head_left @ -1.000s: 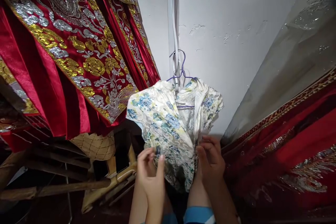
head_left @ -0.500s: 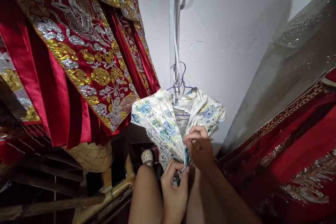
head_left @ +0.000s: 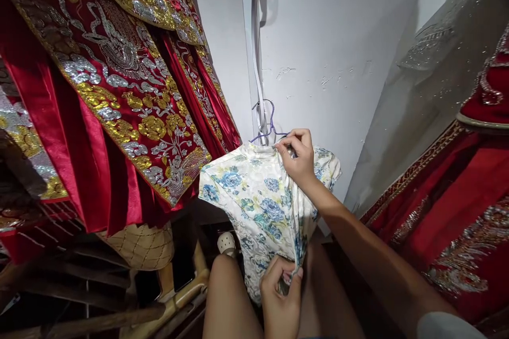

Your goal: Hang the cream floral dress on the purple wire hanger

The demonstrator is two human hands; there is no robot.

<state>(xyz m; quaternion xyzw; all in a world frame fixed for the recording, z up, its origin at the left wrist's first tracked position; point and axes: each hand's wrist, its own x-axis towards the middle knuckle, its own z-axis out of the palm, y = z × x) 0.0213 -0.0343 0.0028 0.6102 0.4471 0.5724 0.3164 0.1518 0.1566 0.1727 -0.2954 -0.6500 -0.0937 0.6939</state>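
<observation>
A white short-sleeved garment with blue and yellow flowers [head_left: 258,198] hangs from a thin purple hanger [head_left: 271,122] in front of me. My right hand [head_left: 299,156] is closed at the collar, thumb and fingers pinching the upper front edge of the cloth. Lower down, my left hand [head_left: 281,288] pinches the same front edge near the waist, with a fold of cloth between thumb and fingers. The front panel lies stretched across the neck opening between both hands. The hanger's hook sits by a pale vertical strap [head_left: 257,63].
Red garments with gold and silver embroidery [head_left: 151,116] hang close on the left. More red beaded cloth [head_left: 449,212] and a sheer sparkly fabric [head_left: 429,58] are on the right. A white wall [head_left: 318,26] stands behind. Bamboo-like furniture [head_left: 183,296] and a pale perforated shoe [head_left: 226,242] are below.
My right hand has risen from the mid-front to the collar, drawing the front panel across the neck opening, which was open before. My left hand keeps its pinch near the waist, slightly farther right.
</observation>
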